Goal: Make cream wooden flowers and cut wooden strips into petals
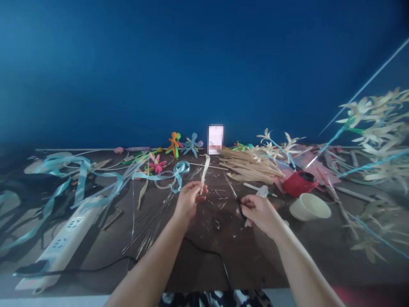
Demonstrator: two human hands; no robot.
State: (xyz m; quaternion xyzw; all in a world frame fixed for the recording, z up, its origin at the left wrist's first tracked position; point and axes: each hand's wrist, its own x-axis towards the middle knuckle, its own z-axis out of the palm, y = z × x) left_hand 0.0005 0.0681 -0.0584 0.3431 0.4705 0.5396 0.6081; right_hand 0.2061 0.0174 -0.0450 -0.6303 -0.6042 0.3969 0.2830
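My left hand (189, 199) is closed in a pinch on the lower end of a pale cream strip (205, 169) that stands up and curves away over the dark table (204, 251). My right hand (260, 212) is closed round the handles of thin dark scissors (234, 196), whose blades point up and left toward the strip. The blades and the strip are a little apart. Small pale scraps (220, 200) lie on the table between my hands. Beside my right hand lies a white marker-like tool (259, 191).
A pile of cream strips (249, 166) and finished pale flowers (373, 123) fill the right side. A red spool (299, 183) and white cup (309, 207) sit right of my hand. Light blue ribbon (83, 179), a white power strip (64, 243), thin wires (153, 217) and small figures (174, 144) lie left.
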